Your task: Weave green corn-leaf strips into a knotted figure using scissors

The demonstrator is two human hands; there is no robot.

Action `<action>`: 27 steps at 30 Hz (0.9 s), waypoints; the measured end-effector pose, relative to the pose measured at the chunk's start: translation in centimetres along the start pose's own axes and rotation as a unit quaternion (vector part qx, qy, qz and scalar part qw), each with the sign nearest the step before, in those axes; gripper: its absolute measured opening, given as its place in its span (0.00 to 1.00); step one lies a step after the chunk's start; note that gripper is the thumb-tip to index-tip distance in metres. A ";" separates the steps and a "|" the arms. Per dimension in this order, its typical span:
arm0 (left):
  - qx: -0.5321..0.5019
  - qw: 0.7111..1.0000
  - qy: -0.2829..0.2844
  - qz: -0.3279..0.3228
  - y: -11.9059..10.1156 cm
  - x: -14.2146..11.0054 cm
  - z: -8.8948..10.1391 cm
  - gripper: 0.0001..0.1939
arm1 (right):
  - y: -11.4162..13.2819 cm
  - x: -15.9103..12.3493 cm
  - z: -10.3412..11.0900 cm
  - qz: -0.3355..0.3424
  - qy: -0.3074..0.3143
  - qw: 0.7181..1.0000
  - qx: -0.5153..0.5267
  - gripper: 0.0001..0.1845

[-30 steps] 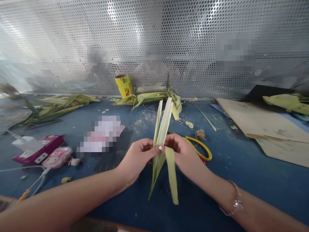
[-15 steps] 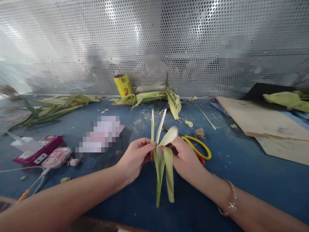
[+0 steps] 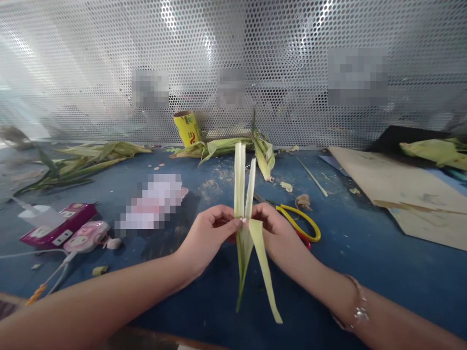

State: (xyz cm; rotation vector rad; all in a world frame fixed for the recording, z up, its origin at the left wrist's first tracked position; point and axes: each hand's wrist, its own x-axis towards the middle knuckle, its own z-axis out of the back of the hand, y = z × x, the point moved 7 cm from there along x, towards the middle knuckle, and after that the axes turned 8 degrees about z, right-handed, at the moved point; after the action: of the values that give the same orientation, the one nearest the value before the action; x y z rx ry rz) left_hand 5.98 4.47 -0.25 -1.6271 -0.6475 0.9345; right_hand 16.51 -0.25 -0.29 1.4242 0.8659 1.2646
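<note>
I'm watching both hands working a bundle of pale green leaf strips held upright above the blue surface, roughly centre of view. The left hand is pinching the strips at their crossing point, thumb and fingertips closed tight on them; the right hand is gripping the same spot from the other side, fingers curled around the strips, so both grips are narrow and holding the leaf. Two strips are sticking up above the hands, side by side and nearly vertical, and two longer tails are hanging down below, the right one slanting out toward the near edge. I'm judging this as a folding or weaving step, with the crossing being held firm while the strips get lined up. The next move, as I'm reading it, is calling for one hand to keep the pinch locked while the other frees a strip and bends it across without letting the crossing slip. Yellow-handled scissors are lying just beyond the right hand on the surface. More husks and leaves are lying along the perforated metal screen, next to a yellow tube. A pink power strip is sitting well off to the left, cardboard to the right.
</note>
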 end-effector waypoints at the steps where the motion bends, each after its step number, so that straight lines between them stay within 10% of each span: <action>1: 0.016 1.000 0.000 -0.010 -0.1 0.0 0.0 0.07 | -0.2 0.0 -0.2 -0.015 0.003 1.000 0.025 0.07; 27: -0.139 0.983 0.012 0.120 1.4 0.6 0.0 0.08 | -0.4 0.1 0.1 -0.001 0.017 0.999 0.038 0.03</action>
State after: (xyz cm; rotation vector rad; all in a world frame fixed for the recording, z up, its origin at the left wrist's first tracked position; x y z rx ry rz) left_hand 6.24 4.65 -1.77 -1.9958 -0.5947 1.0302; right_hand 16.71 -0.13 -0.70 1.4646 0.9475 1.2701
